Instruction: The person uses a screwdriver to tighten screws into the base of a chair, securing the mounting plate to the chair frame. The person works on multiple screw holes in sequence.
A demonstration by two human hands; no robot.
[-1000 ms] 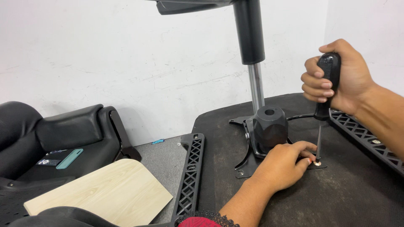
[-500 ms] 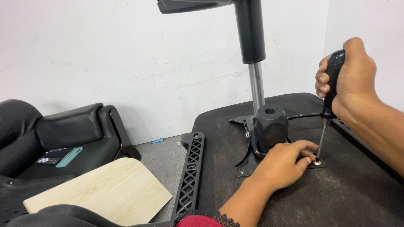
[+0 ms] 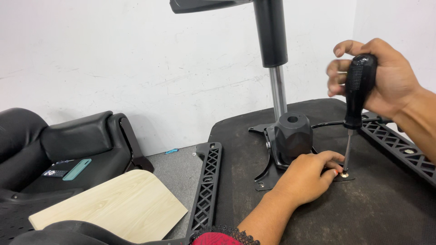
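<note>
White wall closes off the far side, and in front of it an upturned chair seat (image 3: 390,213) with a dark fabric underside lies flat as your work surface. Your right hand (image 3: 386,77) holds a black-handled screwdriver (image 3: 356,97); the palm and thumb wrap the handle while two fingers stand loose, so the grip is only partly closed around it. The shaft runs almost straight down to a screw (image 3: 344,173) at the right corner of the black metal mounting plate (image 3: 272,174). Your left hand (image 3: 306,179) rests on that plate, its fingertips (image 3: 335,169) pinching in right beside the screw and the tip of the tool; nothing is enclosed in it that you can see, it steadies the tip.

Keep the shaft upright over the screw head, since a lean would let the tip slip toward your fingertips. Press down through the handle as you turn, and keep the left fingers low and just beside the screw, not under the tip.

Just left of your hand the black mechanism housing (image 3: 290,136) stands on the plate, with the gas-lift column (image 3: 274,54) rising from it. Plastic lattice armrest brackets (image 3: 206,186) flank the seat. Far left lie a black backrest cushion (image 3: 77,136) and a light wooden board (image 3: 113,206).
</note>
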